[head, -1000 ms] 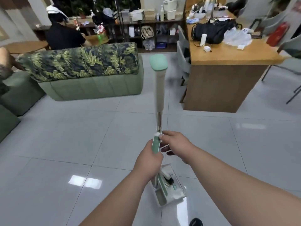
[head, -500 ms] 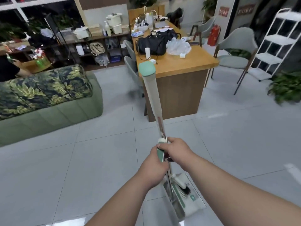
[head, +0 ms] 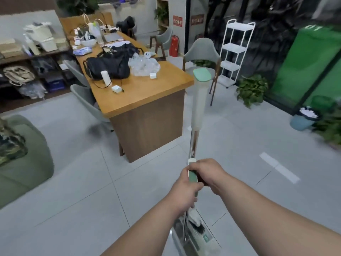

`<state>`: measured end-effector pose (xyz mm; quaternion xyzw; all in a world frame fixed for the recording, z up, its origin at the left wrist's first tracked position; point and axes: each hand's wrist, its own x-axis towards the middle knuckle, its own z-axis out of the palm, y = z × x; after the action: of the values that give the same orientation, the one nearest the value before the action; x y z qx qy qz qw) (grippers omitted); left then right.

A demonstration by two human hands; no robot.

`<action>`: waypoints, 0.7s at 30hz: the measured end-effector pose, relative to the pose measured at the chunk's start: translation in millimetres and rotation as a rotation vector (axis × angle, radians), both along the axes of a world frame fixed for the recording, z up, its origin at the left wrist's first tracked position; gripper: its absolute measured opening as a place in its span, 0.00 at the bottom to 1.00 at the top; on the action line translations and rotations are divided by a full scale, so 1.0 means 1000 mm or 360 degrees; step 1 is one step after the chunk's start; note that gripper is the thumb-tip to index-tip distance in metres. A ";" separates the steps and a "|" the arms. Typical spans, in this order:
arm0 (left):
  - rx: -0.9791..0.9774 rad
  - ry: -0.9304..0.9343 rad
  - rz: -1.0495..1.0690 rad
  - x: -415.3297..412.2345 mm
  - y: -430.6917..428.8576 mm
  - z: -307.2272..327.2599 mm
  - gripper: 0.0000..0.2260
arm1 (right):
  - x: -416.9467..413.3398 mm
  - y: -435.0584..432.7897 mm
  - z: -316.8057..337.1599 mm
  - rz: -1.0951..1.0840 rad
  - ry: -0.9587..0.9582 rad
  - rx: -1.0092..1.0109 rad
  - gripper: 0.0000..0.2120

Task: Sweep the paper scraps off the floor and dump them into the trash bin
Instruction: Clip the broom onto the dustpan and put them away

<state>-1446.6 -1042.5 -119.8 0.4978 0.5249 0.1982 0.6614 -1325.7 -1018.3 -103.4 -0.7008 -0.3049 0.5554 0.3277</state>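
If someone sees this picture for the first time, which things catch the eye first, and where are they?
First, the left hand and right hand in the lower middle, both holding the handles above a dustpan, with a mint-green cap rising toward the camera. Next, the wooden table at the left with a black bag on it, and the blue trash bin on the floor at the far right.

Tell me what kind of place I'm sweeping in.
Probably an office or studio common area: a long wooden table carrying a black bag, cluttered storage shelves and a red fire extinguisher.
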 end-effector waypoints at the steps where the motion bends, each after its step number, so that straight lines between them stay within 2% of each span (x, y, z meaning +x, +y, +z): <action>1: 0.0011 -0.0057 -0.0049 0.003 0.013 0.000 0.22 | 0.004 0.009 0.002 -0.0064 0.0007 0.0014 0.07; 3: 0.0010 -0.0124 -0.0136 0.011 0.036 0.001 0.19 | 0.014 0.024 0.001 -0.0190 0.0000 0.0034 0.07; 9: 0.0000 -0.0167 -0.0400 0.064 0.087 -0.003 0.24 | 0.074 0.055 -0.005 -0.0397 0.0014 0.0071 0.09; 14: 0.0030 -0.0092 -0.0531 0.131 0.132 -0.012 0.19 | 0.142 0.087 -0.019 -0.0413 0.0059 0.0071 0.08; 21: 0.0068 0.0064 -0.0553 0.254 0.202 -0.010 0.23 | 0.271 0.162 -0.031 -0.0371 0.0145 0.0087 0.03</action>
<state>-1192.6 -840.5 -129.6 0.5990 0.4396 0.0819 0.6643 -1055.0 -856.3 -134.6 -0.6964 -0.2214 0.5362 0.4225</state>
